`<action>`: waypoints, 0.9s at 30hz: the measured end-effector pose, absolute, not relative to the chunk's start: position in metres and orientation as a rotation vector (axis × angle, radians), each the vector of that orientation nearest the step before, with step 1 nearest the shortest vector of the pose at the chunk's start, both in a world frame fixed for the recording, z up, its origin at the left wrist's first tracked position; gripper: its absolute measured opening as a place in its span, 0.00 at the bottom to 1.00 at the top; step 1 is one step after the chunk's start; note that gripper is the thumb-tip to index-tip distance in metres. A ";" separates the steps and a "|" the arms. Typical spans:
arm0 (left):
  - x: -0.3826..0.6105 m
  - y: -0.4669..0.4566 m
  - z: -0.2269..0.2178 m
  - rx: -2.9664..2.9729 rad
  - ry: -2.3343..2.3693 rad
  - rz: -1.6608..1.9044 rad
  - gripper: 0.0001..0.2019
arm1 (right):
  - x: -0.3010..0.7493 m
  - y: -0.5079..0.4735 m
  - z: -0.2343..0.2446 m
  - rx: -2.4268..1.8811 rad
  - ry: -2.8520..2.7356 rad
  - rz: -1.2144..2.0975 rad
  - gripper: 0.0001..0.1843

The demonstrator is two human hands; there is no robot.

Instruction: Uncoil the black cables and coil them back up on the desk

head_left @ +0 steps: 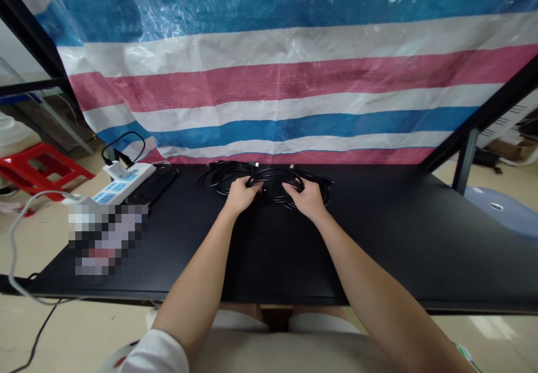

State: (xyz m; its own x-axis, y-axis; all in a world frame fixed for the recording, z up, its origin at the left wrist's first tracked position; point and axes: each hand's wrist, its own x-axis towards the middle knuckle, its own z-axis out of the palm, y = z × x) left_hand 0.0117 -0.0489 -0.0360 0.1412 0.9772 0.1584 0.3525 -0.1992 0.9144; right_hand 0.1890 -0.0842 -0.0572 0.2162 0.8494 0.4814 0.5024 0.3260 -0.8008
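Both my hands are at the far side of the black table. My left hand is closed around the left side of a coiled black cable, its thumb pointing inward. The right side of the same coil is gripped by my right hand. Another black cable coil lies just behind and left of my left hand. More loops of black cable show beside my right hand; whether they belong to the held coil I cannot tell. A light connector end sticks out near the back edge.
At the left of the black table are a white power strip with plugs, a dark phone and a blurred-out item. A striped plastic sheet hangs behind. A red stool stands left on the floor.
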 end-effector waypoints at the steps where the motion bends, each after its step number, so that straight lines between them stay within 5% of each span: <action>1: 0.012 -0.048 -0.037 1.626 1.269 1.046 0.12 | 0.189 -0.084 -0.058 -1.327 -1.432 0.353 0.20; 9: 0.012 -0.058 -0.035 1.694 0.940 1.516 0.19 | 0.188 -0.092 -0.050 -1.356 -1.324 0.092 0.22; 13: -0.013 -0.049 -0.028 1.786 1.388 1.945 0.15 | 0.192 -0.094 -0.048 -1.384 -1.220 0.081 0.24; 17: -0.030 -0.037 -0.027 1.755 2.042 1.383 0.09 | 0.199 -0.093 -0.046 -1.405 -1.163 0.094 0.25; 20: -0.024 -0.036 -0.030 1.884 1.941 0.939 0.09 | 0.204 -0.090 -0.045 -1.424 -1.095 0.109 0.26; 27: 0.010 -0.049 -0.041 2.144 1.749 0.691 0.14 | 0.213 -0.086 -0.044 -1.442 -0.953 0.091 0.29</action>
State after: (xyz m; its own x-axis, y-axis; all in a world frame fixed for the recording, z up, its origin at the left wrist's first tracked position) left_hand 0.0097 -0.0495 -0.0415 0.1487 0.9720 0.1818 0.8337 -0.2221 0.5057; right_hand 0.2133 -0.0863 -0.0441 0.6454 0.5833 0.4931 0.4800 0.1924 -0.8559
